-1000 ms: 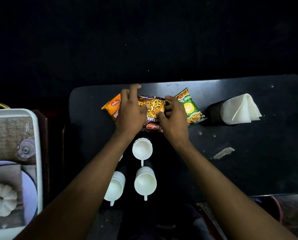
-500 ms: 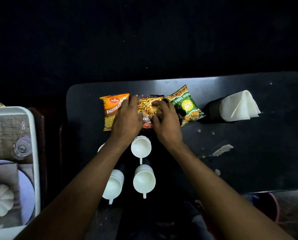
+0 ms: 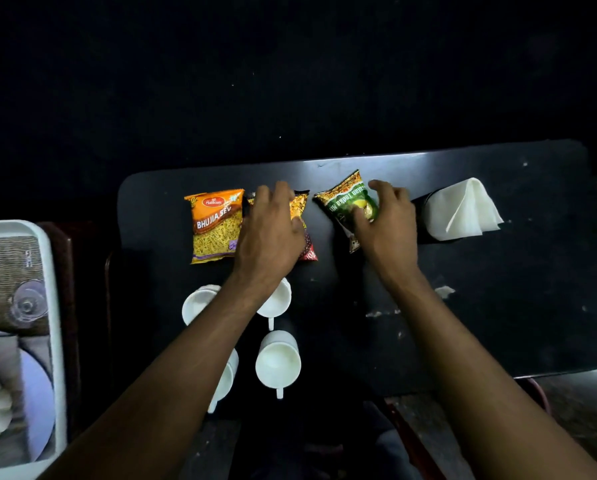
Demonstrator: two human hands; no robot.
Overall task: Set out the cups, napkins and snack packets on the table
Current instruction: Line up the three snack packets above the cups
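From the head camera, a dark rectangular table [image 3: 498, 306] with rounded corners carries three snack packets in a row along its far side. The orange foil packet printed "Bhujia Sev" [image 3: 215, 226] lies flat and untouched at the left end. Just beside it, the left hand [image 3: 273, 237] rests palm-down with fingers spread on the dark red mixture packet [image 3: 302, 216], covering most of it. A little apart to the right, the right hand [image 3: 387, 225] curls its fingers and thumb around the green packet [image 3: 347, 211], which sits tilted. Further right, folded white paper napkins [image 3: 463, 209] stand in a dark holder [image 3: 420, 216]. Four white handled cups [image 3: 278, 363] are grouped at the near edge, partly hidden by the left forearm. A white tray [image 3: 52, 306] sits off the table's left side.
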